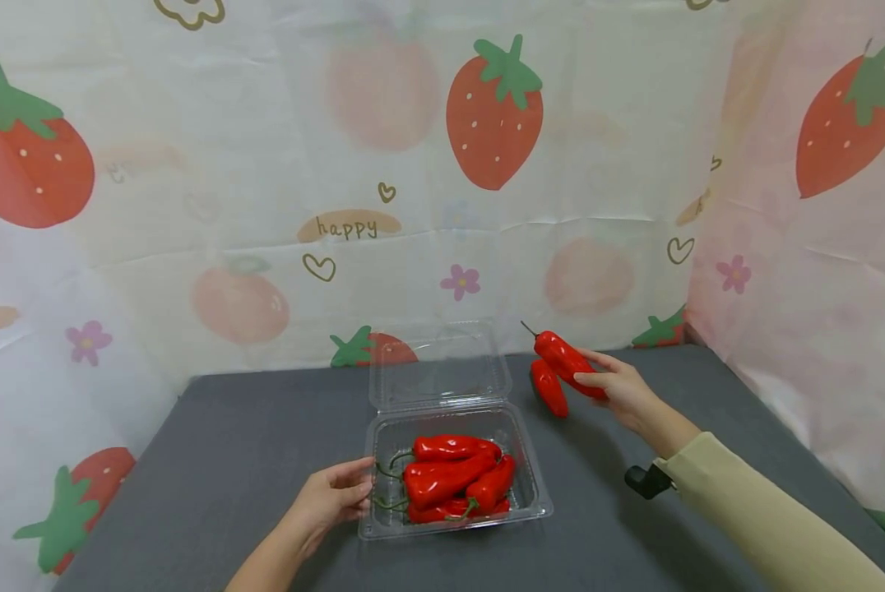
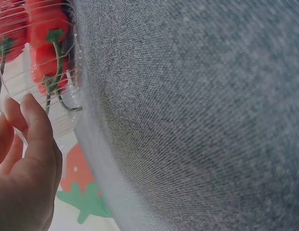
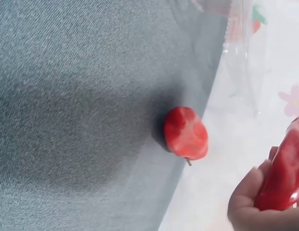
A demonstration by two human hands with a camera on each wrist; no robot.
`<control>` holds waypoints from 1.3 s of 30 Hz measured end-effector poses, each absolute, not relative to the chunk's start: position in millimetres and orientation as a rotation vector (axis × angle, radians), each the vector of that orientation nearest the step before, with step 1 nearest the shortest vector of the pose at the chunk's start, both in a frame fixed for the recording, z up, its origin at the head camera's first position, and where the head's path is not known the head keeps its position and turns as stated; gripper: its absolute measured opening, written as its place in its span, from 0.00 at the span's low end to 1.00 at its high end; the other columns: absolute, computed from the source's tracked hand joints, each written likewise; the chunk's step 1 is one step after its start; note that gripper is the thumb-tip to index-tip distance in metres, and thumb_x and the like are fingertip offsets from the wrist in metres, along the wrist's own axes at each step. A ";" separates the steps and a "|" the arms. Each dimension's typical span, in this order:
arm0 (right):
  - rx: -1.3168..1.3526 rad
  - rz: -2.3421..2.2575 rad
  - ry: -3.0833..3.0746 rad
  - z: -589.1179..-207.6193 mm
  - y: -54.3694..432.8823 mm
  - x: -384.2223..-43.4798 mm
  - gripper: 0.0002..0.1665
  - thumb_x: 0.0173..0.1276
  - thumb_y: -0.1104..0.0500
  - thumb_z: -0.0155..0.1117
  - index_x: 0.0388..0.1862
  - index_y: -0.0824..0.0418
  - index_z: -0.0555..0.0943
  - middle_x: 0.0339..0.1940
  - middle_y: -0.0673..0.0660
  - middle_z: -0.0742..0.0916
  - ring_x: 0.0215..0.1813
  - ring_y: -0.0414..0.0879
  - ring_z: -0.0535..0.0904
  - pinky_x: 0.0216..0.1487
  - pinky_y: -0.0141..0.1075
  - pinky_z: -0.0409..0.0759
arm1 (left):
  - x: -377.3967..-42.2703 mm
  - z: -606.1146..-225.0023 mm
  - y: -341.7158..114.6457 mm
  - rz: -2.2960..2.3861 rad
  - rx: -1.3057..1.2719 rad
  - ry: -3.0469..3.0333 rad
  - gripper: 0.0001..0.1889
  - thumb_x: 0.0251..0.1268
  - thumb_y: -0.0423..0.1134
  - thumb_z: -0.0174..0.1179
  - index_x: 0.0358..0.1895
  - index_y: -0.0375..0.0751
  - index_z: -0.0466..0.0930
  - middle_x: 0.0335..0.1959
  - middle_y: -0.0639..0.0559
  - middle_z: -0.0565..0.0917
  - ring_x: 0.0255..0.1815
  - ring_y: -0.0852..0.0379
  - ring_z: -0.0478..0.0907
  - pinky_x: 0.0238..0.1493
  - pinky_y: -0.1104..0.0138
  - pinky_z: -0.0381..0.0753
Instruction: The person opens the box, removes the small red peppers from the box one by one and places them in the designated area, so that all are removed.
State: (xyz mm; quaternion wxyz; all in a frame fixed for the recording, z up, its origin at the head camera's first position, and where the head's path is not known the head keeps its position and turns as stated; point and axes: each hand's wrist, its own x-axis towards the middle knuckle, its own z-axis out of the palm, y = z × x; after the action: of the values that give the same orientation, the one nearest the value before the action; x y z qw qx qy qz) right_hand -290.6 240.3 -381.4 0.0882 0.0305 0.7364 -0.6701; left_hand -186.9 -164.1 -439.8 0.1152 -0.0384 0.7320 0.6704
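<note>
A clear plastic clamshell box (image 1: 533, 464) sits on the table with its lid raised at the back. Several red peppers (image 1: 442, 481) with green stems lie inside it. My left hand (image 1: 335, 497) pinches the box's left rim; in the left wrist view the thumb and fingers (image 2: 38, 125) lie on either side of the clear edge. To the right of the lid, my right hand (image 1: 623, 395) grips a long red pepper (image 1: 563, 358) above the table, its thin stem pointing up and left. Another red pepper (image 1: 549, 390) lies on the table just below it, also visible as a pepper (image 3: 186, 133) in the right wrist view.
The lid (image 1: 442, 366) leans up near the patterned back cloth (image 1: 605, 197). A dark grey cloth (image 1: 265, 444) covers the table. A black strap piece (image 1: 648, 481) shows at the right sleeve's cuff. Patterned cloth also hangs along both sides.
</note>
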 end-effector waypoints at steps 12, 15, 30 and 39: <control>0.079 -1.983 2.233 -388.1 248.1 -292.6 0.36 0.75 0.63 0.53 0.78 0.62 0.53 0.72 0.72 0.58 0.67 0.65 0.61 0.65 0.54 0.66 | -187.2 -439.9 -165.7 1.972 -0.109 2.138 0.25 0.67 0.23 0.55 0.66 0.21 0.65 0.40 0.46 0.81 0.28 0.58 0.79 0.33 0.65 0.81; 0.087 -1.980 2.242 -389.7 249.4 -293.4 0.36 0.76 0.63 0.53 0.78 0.62 0.53 0.71 0.73 0.59 0.67 0.66 0.61 0.64 0.53 0.68 | -186.7 -439.8 -166.0 1.972 -0.108 2.133 0.25 0.67 0.23 0.55 0.66 0.20 0.64 0.40 0.45 0.82 0.28 0.59 0.79 0.33 0.65 0.81; 0.272 -2.052 2.298 -405.7 263.5 -302.6 0.34 0.75 0.61 0.54 0.77 0.62 0.56 0.71 0.70 0.62 0.66 0.63 0.63 0.62 0.49 0.72 | -186.8 -443.0 -165.0 1.984 -0.098 2.128 0.25 0.67 0.23 0.55 0.66 0.21 0.64 0.40 0.46 0.82 0.27 0.59 0.79 0.32 0.66 0.81; 0.419 -2.118 2.247 -415.4 269.4 -308.7 0.36 0.75 0.61 0.54 0.77 0.62 0.55 0.75 0.69 0.59 0.70 0.65 0.58 0.66 0.51 0.67 | -186.9 -444.0 -164.1 1.989 -0.099 2.125 0.25 0.66 0.23 0.56 0.66 0.21 0.65 0.41 0.46 0.82 0.27 0.59 0.79 0.32 0.66 0.81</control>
State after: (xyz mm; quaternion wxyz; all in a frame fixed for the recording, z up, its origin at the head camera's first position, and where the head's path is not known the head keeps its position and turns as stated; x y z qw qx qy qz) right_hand -308.7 269.4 -415.4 0.0127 0.1343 0.7210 -0.6797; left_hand -186.9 -164.1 -444.0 0.1143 -0.0337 0.7248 0.6785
